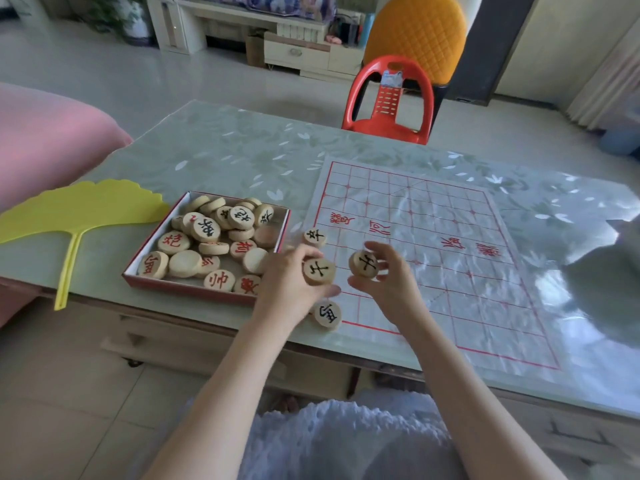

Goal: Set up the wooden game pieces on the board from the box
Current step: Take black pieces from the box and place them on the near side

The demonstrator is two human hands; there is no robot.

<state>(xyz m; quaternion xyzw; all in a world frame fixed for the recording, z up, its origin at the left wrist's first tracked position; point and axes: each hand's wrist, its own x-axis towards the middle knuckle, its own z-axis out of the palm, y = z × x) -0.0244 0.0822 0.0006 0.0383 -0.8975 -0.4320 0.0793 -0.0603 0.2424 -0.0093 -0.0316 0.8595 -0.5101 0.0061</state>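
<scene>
Soft daylight glares off the table [588, 296]; edges blurred, bowed

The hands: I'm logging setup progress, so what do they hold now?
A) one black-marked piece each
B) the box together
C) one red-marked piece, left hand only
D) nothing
A: the left hand grips one black-marked piece and the right hand pinches a second black-marked piece.

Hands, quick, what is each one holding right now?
Left hand: holding a black-marked wooden piece.
Right hand: holding a second black-marked piece.
</scene>
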